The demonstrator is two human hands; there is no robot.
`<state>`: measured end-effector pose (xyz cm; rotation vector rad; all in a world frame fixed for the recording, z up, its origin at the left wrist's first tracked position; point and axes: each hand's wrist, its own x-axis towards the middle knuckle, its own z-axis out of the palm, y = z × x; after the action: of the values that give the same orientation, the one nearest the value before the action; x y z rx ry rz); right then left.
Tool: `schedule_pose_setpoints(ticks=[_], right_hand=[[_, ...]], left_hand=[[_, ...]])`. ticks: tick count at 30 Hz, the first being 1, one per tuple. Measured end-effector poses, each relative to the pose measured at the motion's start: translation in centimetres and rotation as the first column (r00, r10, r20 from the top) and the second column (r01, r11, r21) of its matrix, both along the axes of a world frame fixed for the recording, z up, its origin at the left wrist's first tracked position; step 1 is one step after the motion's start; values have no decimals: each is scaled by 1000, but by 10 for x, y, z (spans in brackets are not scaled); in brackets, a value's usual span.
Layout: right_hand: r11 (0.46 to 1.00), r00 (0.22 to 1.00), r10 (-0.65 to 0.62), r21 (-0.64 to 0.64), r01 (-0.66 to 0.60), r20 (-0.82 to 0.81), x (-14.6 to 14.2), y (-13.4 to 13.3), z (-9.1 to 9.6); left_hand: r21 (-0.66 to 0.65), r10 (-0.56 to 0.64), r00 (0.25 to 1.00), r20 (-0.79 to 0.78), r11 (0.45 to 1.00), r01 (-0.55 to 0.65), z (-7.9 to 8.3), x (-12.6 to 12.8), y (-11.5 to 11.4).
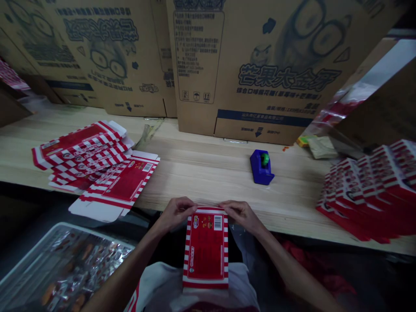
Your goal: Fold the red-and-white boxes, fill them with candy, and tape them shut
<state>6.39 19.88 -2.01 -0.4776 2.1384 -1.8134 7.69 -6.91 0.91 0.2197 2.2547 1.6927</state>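
A red box with white stripes (206,249) stands on my lap, its far end at the table's front edge. My left hand (175,212) pinches the box's top left corner, fingers closed on it. My right hand (238,213) grips the top right corner the same way. Both hands meet over the box's far end flap.
Flat unfolded red-striped cartons (94,167) lie fanned on the wooden table (201,169) at left. Folded boxes (367,190) are stacked at right. A blue tape dispenser (261,167) sits mid-table. Big brown cardboard cartons (260,65) line the back. A tray of shiny packets (61,268) sits lower left.
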Motion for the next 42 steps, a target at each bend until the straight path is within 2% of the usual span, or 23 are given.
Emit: schedule_pose_setpoints(ticks=[3, 7, 12, 15, 22, 26, 29, 33, 36, 39, 42], right_hand=[[999, 997, -2, 32, -1, 77, -1, -3, 3], [1000, 986, -11, 28, 7, 166, -5, -7, 12], [999, 978, -31, 37, 24, 205, -16, -9, 32], [998, 977, -36, 53, 26, 209, -20, -12, 38], [994, 980, -112, 6, 113, 166, -10, -13, 32], [993, 978, -108, -27, 115, 179, 1, -11, 29], [982, 967, -139, -98, 163, 215, 10, -14, 22], [962, 958, -222, -119, 246, 182, 20, -20, 15], [948, 943, -257, -132, 288, 213, 21, -22, 16], [947, 936, -268, -119, 300, 230, 18, -20, 17], [955, 949, -265, -90, 283, 168, 17, -19, 14]], left_hand=[[-100, 18, 999, -48, 995, -23, 1, -1, 2], [-194, -37, 997, -66, 981, 23, 7, -7, 4], [-73, -83, 995, 56, 994, 87, 17, -19, 0], [-54, -85, 993, 82, 995, 90, 20, -26, 0], [43, -85, 984, 159, 996, 79, 18, -24, 3], [-12, -59, 991, 116, 998, 61, 15, -17, 2], [-52, -40, 995, 95, 998, 46, 9, -12, -1], [-72, 18, 999, 26, 997, -16, 3, -9, -2], [-57, 5, 999, -43, 998, -7, 5, -8, -1], [-96, 0, 991, -132, 995, -13, 10, -6, -1], [-110, 14, 986, -169, 993, -33, 10, -4, -1]])
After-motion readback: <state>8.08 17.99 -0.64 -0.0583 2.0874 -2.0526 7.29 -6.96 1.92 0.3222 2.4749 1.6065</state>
